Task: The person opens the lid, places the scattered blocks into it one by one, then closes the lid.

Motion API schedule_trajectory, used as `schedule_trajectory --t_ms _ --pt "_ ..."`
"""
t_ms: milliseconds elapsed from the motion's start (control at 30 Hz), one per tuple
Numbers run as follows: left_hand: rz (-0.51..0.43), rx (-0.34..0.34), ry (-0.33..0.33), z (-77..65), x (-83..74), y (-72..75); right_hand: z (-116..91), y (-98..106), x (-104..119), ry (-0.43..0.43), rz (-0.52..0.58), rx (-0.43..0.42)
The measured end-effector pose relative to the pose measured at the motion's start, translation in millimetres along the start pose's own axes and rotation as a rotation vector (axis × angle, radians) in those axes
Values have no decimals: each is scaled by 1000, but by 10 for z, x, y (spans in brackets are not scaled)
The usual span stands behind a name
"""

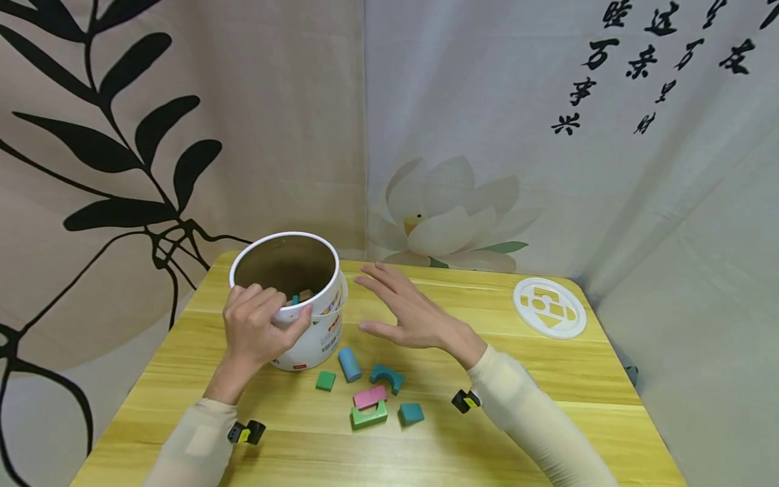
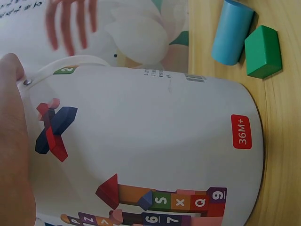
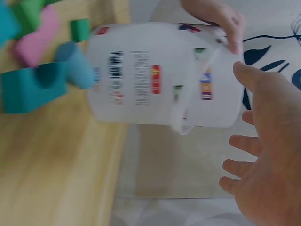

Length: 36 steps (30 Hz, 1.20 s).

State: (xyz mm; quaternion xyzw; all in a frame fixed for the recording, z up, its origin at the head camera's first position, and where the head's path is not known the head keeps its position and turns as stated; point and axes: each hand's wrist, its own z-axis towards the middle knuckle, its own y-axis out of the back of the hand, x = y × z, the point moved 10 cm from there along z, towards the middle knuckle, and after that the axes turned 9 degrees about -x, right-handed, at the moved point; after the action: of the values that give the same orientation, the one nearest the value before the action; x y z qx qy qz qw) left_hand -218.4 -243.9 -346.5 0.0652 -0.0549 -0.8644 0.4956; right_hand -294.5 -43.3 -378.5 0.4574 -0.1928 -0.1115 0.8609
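A white bucket (image 1: 313,338) with printed block pictures stands on the table, a few blocks (image 1: 299,296) visible inside it. My left hand (image 1: 258,325) grips its near rim, fingers over the edge and thumb along the outside. To the right of the bucket, my right hand (image 1: 414,311) hovers with its fingers spread, holding nothing. In front of the bucket lie a blue cylinder (image 1: 349,364), a green block (image 1: 325,381), a blue arch (image 1: 387,377), a pink block (image 1: 369,397), a light green notched block (image 1: 368,415) and a teal block (image 1: 411,414).
A white plastic disc (image 1: 550,308) with shaped cutouts lies at the table's back right. The wooden table (image 1: 487,433) meets a curtain (image 1: 292,135) with leaf prints and a lotus behind it.
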Motion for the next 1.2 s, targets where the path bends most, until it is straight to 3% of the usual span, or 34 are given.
schedule_trajectory --t_ms 267,533,833,1033,1200 --pt "0 8 6 -12 16 -5 -517 -409 -98 -50 13 164" --pt "-3 14 6 -7 12 -12 -828 -714 -110 -39 7 230" --pt "3 15 6 -11 14 -20 -948 -935 -97 -43 -7 309" --pt "6 17 7 -18 17 -26 -933 -973 -34 12 12 294" --pt "7 21 5 -25 13 -25 -924 -985 -16 10 44 303"
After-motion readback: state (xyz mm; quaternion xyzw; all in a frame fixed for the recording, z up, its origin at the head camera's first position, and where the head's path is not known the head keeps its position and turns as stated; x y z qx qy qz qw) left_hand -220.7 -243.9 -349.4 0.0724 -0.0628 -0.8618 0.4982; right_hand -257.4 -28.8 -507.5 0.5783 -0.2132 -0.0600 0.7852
